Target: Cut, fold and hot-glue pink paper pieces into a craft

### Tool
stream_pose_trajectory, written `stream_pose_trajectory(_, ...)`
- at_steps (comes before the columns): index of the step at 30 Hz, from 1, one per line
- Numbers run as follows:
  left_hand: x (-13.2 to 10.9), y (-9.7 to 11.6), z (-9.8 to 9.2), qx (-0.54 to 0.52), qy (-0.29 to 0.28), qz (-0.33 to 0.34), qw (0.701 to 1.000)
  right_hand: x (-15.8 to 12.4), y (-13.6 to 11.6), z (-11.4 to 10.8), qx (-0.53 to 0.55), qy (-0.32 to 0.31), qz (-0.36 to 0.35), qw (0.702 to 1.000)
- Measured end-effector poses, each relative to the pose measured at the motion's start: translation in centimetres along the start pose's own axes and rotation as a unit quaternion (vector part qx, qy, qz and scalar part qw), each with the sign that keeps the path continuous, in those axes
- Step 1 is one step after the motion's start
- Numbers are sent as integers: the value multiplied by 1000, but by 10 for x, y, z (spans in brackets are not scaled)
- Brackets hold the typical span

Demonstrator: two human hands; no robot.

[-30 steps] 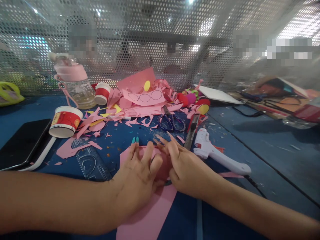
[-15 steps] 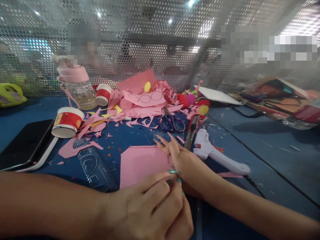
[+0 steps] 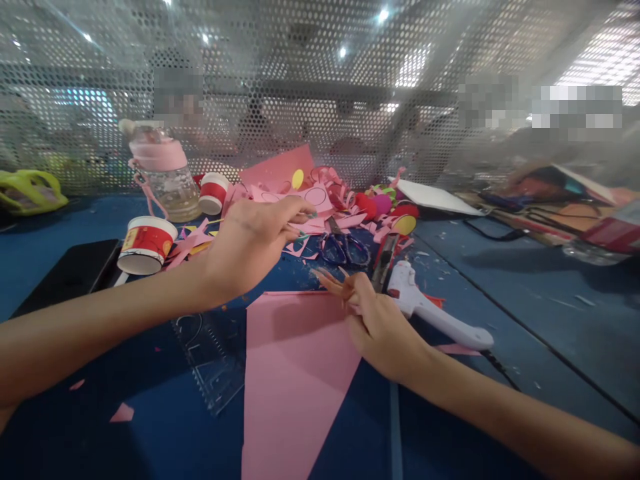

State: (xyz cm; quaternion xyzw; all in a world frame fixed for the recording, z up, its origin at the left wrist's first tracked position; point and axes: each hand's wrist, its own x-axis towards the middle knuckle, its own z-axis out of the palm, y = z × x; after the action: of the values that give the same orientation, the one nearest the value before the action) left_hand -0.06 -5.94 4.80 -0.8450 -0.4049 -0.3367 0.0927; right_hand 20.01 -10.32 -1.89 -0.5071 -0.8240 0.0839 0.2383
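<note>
A sheet of pink paper point(image 3: 295, 360) lies on the blue table in front of me, its upper left corner cut off at a slant. At its upper right, my right hand point(image 3: 373, 317) has thumb and forefinger closed on the paper, the other fingers stretched toward the scissors. The exact fingertip contact is partly hidden. My left hand point(image 3: 257, 243) hovers beyond the sheet, over pink scraps, fingers pointing right and slightly apart, nothing visible in them. Blue-handled scissors point(image 3: 345, 250) lie just beyond my right hand. A box cutter point(image 3: 384, 263) rests beside them.
A white glue gun point(image 3: 435, 310) lies right of my right hand. Left of the sheet is a clear stencil ruler point(image 3: 213, 367). Further left are a black phone point(image 3: 65, 273), a red-and-white paper cup point(image 3: 147, 245) and a pink-lidded bottle point(image 3: 167, 180). A perforated metal screen point(image 3: 310, 100) stands behind.
My left hand has left my right hand and moved forward and left, over the scraps. More of the pink sheet now shows. My right hand has stayed almost in place.
</note>
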Motion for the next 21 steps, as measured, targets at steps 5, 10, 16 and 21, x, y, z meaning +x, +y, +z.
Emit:
stream_pose_trajectory(5, -8, 5, -3, 60, 3, 41, 997, 4, -11, -25, -34, 101, 34, 994)
stream_pose_trajectory(10, -8, 7, -9, 133, -43, 45, 989, 2, 8, -65, -255, 84, 112, 957)
stream_pose_trajectory(16, -43, 45, 10, 104, -140, 174, 969, -17, 77, -61, -214, -53, 8, 975)
stream_pose_trajectory(21, -80, 65, 34, -42, -125, 276, 952, -11, 82, -56, -254, -48, -26, 966)
